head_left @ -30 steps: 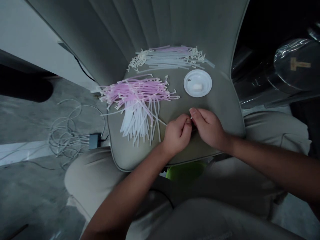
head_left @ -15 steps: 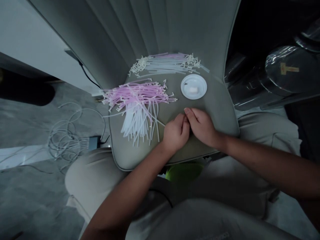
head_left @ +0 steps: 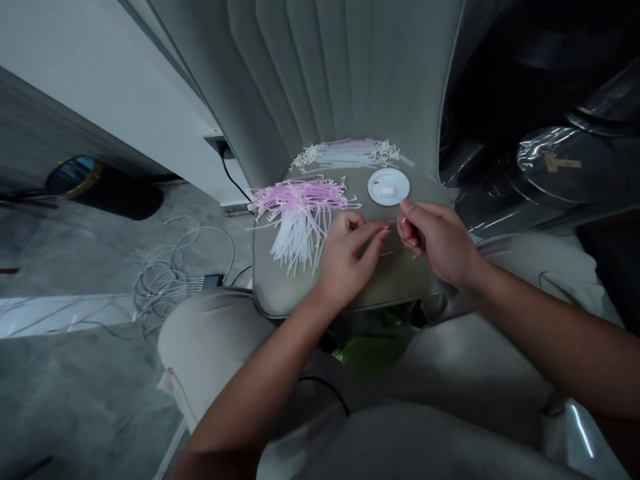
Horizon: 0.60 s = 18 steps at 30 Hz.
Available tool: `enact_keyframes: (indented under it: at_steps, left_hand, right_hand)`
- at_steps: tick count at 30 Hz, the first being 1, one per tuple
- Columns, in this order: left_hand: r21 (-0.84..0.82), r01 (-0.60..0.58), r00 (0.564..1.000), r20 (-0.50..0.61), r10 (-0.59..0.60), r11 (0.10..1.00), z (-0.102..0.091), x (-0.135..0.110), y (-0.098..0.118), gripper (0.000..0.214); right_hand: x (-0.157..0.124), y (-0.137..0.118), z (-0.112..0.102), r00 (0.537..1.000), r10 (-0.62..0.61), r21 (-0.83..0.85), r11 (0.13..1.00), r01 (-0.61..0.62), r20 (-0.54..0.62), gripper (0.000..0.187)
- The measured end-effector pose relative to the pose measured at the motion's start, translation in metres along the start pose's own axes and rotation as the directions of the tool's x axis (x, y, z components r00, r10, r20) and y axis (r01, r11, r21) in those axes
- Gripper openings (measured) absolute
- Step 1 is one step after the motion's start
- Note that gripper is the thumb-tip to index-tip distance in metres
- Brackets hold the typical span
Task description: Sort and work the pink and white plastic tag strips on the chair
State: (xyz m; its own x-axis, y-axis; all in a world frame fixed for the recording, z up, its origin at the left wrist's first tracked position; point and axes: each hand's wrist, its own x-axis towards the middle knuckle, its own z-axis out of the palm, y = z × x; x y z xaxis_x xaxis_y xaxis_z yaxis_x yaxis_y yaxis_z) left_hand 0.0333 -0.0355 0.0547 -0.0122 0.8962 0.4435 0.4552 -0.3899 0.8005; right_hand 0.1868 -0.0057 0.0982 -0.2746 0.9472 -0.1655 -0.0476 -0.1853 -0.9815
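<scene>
Over the front of a grey-green chair seat (head_left: 287, 297), both hands work close together with a small gap between them. My left hand (head_left: 347, 257) is closed in a pinch of thumb and forefinger; something tiny at its tips is too small to make out. Curled fingers close my right hand (head_left: 440, 240), with a small white piece (head_left: 404, 219) showing by the thumb. Left of my hands lies a heap of pink tubes (head_left: 300, 197) with white end fittings, over a fan of white tubes (head_left: 295, 240). A white dish (head_left: 375, 197) behind my hands holds a small white block (head_left: 387, 191).
Another bundle of pale tubes (head_left: 345, 157) with white fittings lies against the chair back (head_left: 320, 73). Coiled grey cables (head_left: 160, 287) lie on the floor at left, beside a dark cylinder (head_left: 115, 190). Shiny wrapped rolls (head_left: 540, 173) stand at right. My knees flank the seat.
My hands have come apart from touching each other; the right has turned and moved right, and the left fingers have straightened into a pinch. The view has shifted, so the chair's contents sit differently.
</scene>
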Motion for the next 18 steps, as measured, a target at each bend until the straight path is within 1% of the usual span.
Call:
enact_keyframes:
  at_steps: [1, 2, 3, 5, 6, 7, 8, 9, 11, 12, 13, 15, 16, 18]
  left_hand:
    - [-0.072, 0.044, 0.999, -0.018, -0.046, 0.996, -0.006, 0.000, 0.008, 0.020]
    - [-0.170, 0.122, 0.992, -0.011, -0.126, 0.978, -0.012, -0.001, 0.015, 0.020]
    - [-0.282, 0.208, 0.976, 0.000, -0.217, 0.937, -0.018, -0.003, 0.023, 0.021]
    - [-0.500, 0.342, 0.926, 0.032, -0.377, 0.796, -0.029, -0.006, 0.036, 0.023]
    - [-0.577, 0.382, 0.903, 0.068, -0.423, 0.722, -0.035, -0.008, 0.042, 0.022]
    - [-0.624, 0.410, 0.891, 0.118, -0.438, 0.665, -0.040, -0.009, 0.048, 0.021]
    - [-0.645, 0.431, 0.886, 0.170, -0.431, 0.631, -0.045, -0.009, 0.053, 0.020]
    - [-0.653, 0.446, 0.884, 0.213, -0.417, 0.612, -0.049, -0.010, 0.057, 0.019]
    - [-0.663, 0.452, 0.887, 0.263, -0.380, 0.597, -0.056, -0.009, 0.064, 0.019]
    - [-0.664, 0.449, 0.890, 0.274, -0.365, 0.597, -0.058, -0.008, 0.066, 0.020]
    - [-0.661, 0.446, 0.892, 0.280, -0.354, 0.603, -0.059, -0.007, 0.067, 0.021]
    - [-0.633, 0.444, 0.894, 0.261, -0.365, 0.635, -0.061, -0.004, 0.065, 0.025]
    - [-0.612, 0.446, 0.891, 0.234, -0.389, 0.654, -0.061, -0.001, 0.062, 0.027]
    - [-0.582, 0.445, 0.882, 0.153, -0.446, 0.680, -0.062, 0.004, 0.052, 0.030]
  right_hand:
    - [-0.006, -0.005, 0.001, 1.000, -0.015, 0.006, 1.000, 0.015, 0.003, 0.044]
    - [-0.011, -0.009, 0.001, 1.000, -0.029, 0.009, 1.000, 0.029, 0.008, 0.044]
    - [-0.016, -0.014, 0.003, 0.999, -0.038, 0.015, 0.999, 0.038, 0.018, 0.044]
    - [-0.025, -0.022, 0.005, 0.998, -0.029, 0.063, 0.998, 0.026, 0.055, 0.046]
    - [-0.029, -0.025, 0.007, 0.995, -0.013, 0.110, 0.994, 0.002, 0.101, 0.046]
    - [-0.033, -0.028, 0.009, 0.985, 0.004, 0.164, 0.986, -0.033, 0.174, 0.046]
    - [-0.037, -0.031, 0.010, 0.963, 0.014, 0.214, 0.974, -0.075, 0.270, 0.046]
    - [-0.040, -0.033, 0.011, 0.927, 0.015, 0.254, 0.960, -0.118, 0.374, 0.047]
    - [-0.045, -0.035, 0.012, 0.839, 0.000, 0.297, 0.935, -0.193, 0.545, 0.047]
    - [-0.047, -0.035, 0.013, 0.808, -0.007, 0.308, 0.926, -0.217, 0.590, 0.048]
    - [-0.049, -0.035, 0.013, 0.792, -0.009, 0.318, 0.919, -0.234, 0.610, 0.048]
    - [-0.049, -0.036, 0.014, 0.791, 0.000, 0.330, 0.909, -0.255, 0.611, 0.049]
    - [-0.048, -0.037, 0.014, 0.801, 0.012, 0.331, 0.907, -0.261, 0.599, 0.050]
    - [-0.045, -0.040, 0.014, 0.836, 0.041, 0.337, 0.904, -0.265, 0.548, 0.052]
